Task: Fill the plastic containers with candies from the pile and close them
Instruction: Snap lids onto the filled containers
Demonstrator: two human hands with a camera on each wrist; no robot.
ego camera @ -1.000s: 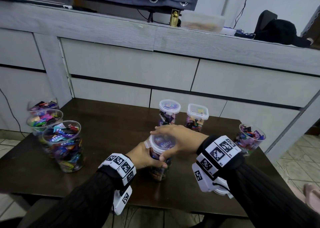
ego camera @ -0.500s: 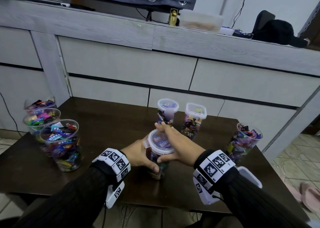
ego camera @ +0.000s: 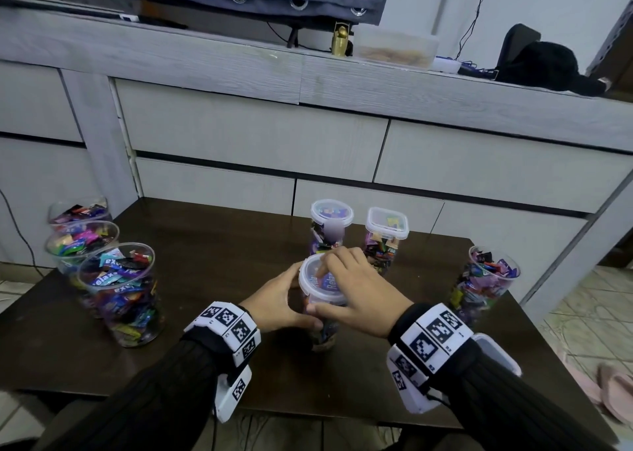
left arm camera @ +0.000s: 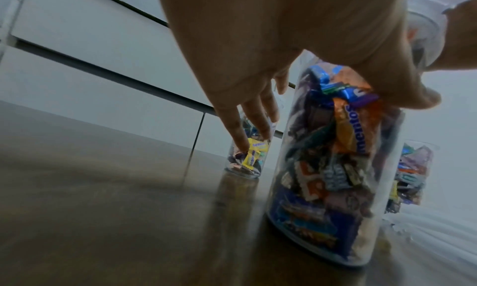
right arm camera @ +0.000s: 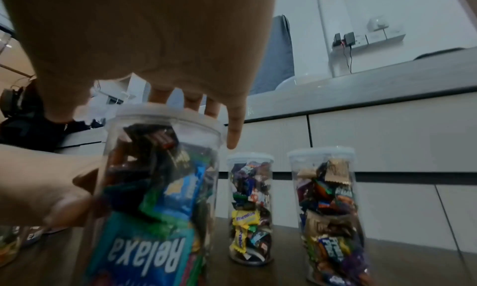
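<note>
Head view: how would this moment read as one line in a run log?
step: closing container | left hand: grips candy container | right hand: presses lid | behind: two lidded containers | open cups: still unlidded

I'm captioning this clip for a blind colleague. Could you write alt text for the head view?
Two hands work on a candy-filled jar on a dark table: the left hand grips its side, the right hand presses on its lid. Two lidded jars stand behind; four open cups of candy stand at the sides.
</note>
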